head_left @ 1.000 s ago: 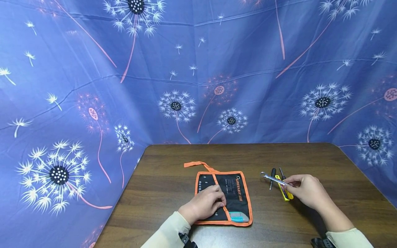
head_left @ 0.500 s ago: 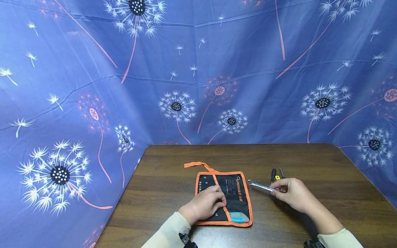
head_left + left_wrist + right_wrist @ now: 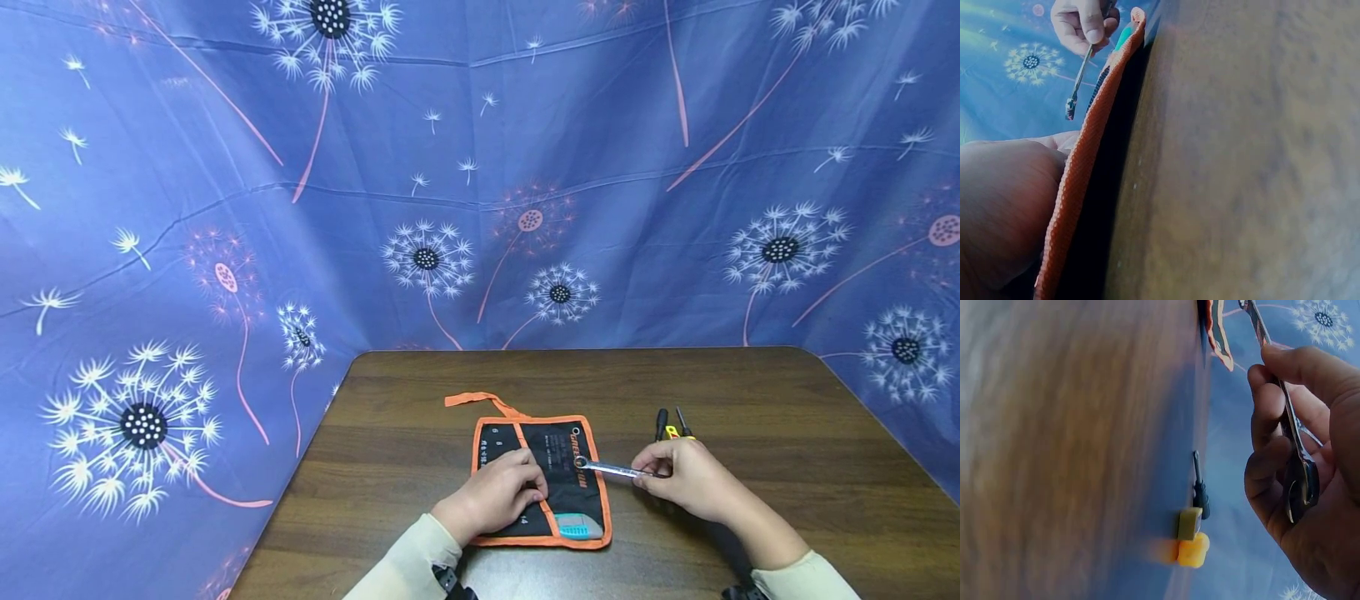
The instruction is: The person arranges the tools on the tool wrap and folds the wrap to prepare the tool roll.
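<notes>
A black tool pouch (image 3: 558,442) with orange trim lies on the table. My left hand (image 3: 498,492) rests on it, its curled fingers pinching the orange pocket edge (image 3: 550,515) across the middle. A turquoise and grey piece like a utility knife (image 3: 578,525) shows at the pouch's near right corner. My right hand (image 3: 686,477) grips a silver combination wrench (image 3: 611,470) between thumb and fingers; its ring end points left, over the pouch's printed right half. In the right wrist view the wrench's open end (image 3: 1300,487) lies inside the palm.
Right of the pouch, partly behind my right hand, lie a black-handled screwdriver (image 3: 661,423), a yellow item (image 3: 671,432) and a dark thin shaft (image 3: 682,419). An orange strap (image 3: 480,395) trails from the pouch's far edge. A blue dandelion-print cloth (image 3: 480,250) hangs behind the table.
My right hand has carried the wrench leftward from above the loose tools until its ring end overlaps the pouch. My left hand has stayed in place on the pouch.
</notes>
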Motion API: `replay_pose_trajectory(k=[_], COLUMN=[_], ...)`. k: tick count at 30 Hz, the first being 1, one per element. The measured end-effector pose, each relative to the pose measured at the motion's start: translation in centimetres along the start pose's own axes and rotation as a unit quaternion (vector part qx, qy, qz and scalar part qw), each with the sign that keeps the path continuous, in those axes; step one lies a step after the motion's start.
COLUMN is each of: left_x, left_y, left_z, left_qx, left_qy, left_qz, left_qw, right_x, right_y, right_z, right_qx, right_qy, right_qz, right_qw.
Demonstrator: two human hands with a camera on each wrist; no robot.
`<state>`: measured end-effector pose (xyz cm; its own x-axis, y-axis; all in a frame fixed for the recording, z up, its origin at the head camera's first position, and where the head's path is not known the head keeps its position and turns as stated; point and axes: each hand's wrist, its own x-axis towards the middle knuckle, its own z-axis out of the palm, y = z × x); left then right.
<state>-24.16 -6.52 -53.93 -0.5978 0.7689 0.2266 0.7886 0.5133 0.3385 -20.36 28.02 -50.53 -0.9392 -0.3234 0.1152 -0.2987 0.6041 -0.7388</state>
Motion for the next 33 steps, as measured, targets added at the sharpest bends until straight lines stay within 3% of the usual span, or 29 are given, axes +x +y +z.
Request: replay_pose_trajectory(k=[13,33], left_x=[0.1,0.4], left_y=[0.0,0.3], left_z=[0.1,0.2], left_qx=[-0.001,0.011], left_qy=[0.006,0.003], left_qz=[0.001,0.012], left_qw=[1.0,0.9999], right_x=[0.6,1.9], right_y=[-0.8,-1.5], right_z=[1.5,2.6], right_qx=[0.026,0.01], right_qy=[-0.083,-0.122], right_qz=[-0.04,-0.07], right_qw=[0.9954,0.9901])
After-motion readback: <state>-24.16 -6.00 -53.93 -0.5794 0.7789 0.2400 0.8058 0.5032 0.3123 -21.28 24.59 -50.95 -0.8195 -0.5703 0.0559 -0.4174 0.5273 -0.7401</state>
